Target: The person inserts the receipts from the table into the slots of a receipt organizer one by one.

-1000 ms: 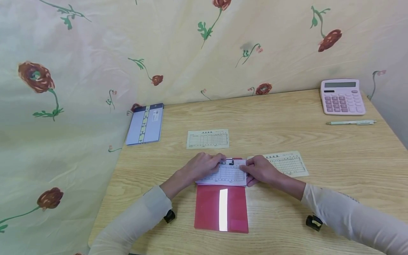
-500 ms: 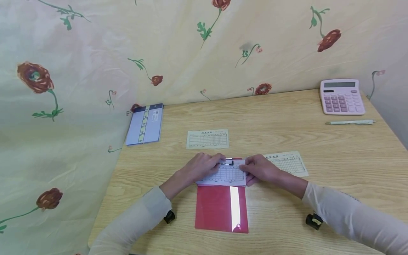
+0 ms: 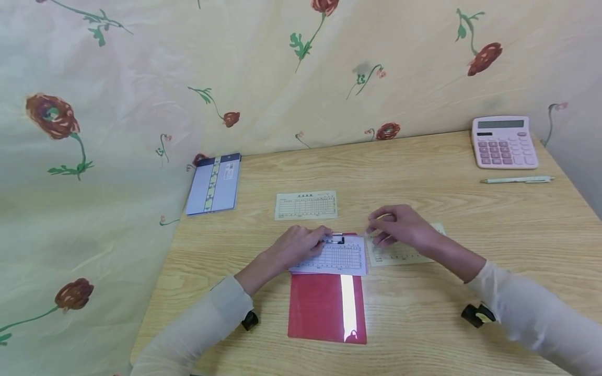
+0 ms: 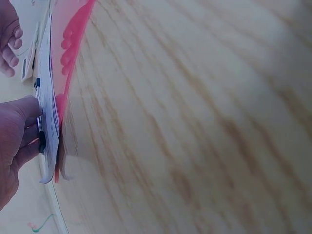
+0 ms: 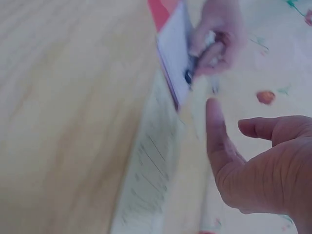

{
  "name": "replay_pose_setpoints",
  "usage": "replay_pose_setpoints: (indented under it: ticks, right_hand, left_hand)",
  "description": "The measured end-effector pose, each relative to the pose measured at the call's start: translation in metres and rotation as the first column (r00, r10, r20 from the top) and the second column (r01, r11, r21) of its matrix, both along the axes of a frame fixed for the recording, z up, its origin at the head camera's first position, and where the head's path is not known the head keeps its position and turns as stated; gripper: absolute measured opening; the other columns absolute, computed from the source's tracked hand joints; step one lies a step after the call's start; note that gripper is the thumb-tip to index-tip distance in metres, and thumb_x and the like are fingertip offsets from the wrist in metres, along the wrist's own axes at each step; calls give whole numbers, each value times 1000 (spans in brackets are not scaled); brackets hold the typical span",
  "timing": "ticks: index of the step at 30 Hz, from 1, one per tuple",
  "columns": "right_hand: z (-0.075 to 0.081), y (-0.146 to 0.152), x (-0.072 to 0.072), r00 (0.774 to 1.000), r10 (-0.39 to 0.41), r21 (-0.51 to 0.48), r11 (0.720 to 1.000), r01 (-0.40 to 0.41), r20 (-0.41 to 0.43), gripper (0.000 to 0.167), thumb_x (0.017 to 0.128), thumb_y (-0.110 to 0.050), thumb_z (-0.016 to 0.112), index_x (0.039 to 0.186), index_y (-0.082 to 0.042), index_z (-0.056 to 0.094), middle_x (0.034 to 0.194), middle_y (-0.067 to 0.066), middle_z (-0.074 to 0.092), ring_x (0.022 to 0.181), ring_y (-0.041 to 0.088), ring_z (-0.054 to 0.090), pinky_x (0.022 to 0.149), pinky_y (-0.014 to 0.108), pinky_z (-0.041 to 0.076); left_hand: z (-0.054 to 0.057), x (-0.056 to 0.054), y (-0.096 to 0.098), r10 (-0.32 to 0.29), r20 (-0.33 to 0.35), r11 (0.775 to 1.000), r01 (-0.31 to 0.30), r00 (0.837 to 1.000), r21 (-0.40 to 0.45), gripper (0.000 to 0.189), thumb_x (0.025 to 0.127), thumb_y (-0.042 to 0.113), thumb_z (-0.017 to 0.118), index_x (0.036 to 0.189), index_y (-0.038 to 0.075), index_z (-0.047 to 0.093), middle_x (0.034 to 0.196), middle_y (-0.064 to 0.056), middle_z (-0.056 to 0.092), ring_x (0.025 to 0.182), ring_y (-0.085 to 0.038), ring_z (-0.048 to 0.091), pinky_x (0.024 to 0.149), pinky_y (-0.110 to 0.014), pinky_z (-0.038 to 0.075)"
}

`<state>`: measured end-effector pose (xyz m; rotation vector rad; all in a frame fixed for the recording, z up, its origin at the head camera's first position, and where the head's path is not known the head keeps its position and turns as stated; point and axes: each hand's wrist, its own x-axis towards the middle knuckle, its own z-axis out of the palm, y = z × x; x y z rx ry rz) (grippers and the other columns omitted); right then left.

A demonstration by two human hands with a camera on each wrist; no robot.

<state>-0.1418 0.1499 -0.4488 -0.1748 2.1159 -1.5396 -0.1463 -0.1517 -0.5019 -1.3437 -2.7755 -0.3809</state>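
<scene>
We look down past two pale sleeves (image 3: pixel 202 318), one on either side of the red clipboard (image 3: pixel 312 308), which lies flat on the wooden counter (image 3: pixel 423 318) with its bare, glossy lower half toward us and a bright strip of light reflected on it. Over the clipboard's upper half we see a stack of printed forms (image 3: pixel 340 260), the top sheet ruled into a grid, its near edge running across the board. Just right of the clipboard lies a loose yellowish slip (image 3: pixel 400 257), and above it we find the right hand (image 3: pixel 402 227), fingers loosely bent, thumb and forefinger apart, holding nothing; we cannot tell whether it touches the paper. At the clipboard's far end, the left hand (image 3: pixel 301 243) pinches the metal clip (image 3: pixel 342 241) with curled fingers, covering the upper left of the stack. Beyond the clipboard we make out a second slip (image 3: pixel 306 205), lying flat. Well off to the clipboard's right and farther away is a pale pen (image 3: pixel 517 180); far to its left, a lavender packet (image 3: pixel 226 190) with a patterned band. Farther still on the clipboard's right we see a pink calculator (image 3: pixel 505 142), and behind everything a floral backdrop (image 3: pixel 282 78).
</scene>
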Motion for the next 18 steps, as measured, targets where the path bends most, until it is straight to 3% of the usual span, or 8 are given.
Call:
replay_pose_setpoints:
  ticks: [5,9,14,18]
  right_hand:
    - [8,24,-4,987,39,137,990,-18,-155,50,110,-24,61,149,6,53,142,27,63,123,40,65,98,52,56]
    - [8,44,-5,967,81,193,981,-34,-240,55,110,-30,60,154,2,50,153,25,54,137,44,54,106,61,49]
    - [3,66,-5,938,116,202,978,-50,-326,67,108,-36,65,160,-2,42,160,24,46,143,51,46,110,69,41]
    - [-4,83,-5,909,143,218,974,-60,-392,72,103,-29,73,161,-3,41,162,24,44,143,53,43,109,74,36]
  left_hand:
    - [-1,0,-1,-2,-19,1000,2,1000,0,30,101,6,69,130,6,68,119,-2,79,44,1,32,43,-10,22]
    - [0,0,-1,0,-15,1000,-1,1000,-7,30,101,7,68,131,6,67,120,-1,79,45,2,30,44,-10,22]
    - [0,0,0,5,-1,1000,-5,1000,-11,30,102,8,67,133,7,67,119,-1,79,44,2,30,43,-11,23]
    - [0,-1,0,7,1,1000,-7,1000,-8,30,102,9,68,132,7,68,116,-2,79,44,2,31,43,-10,22]
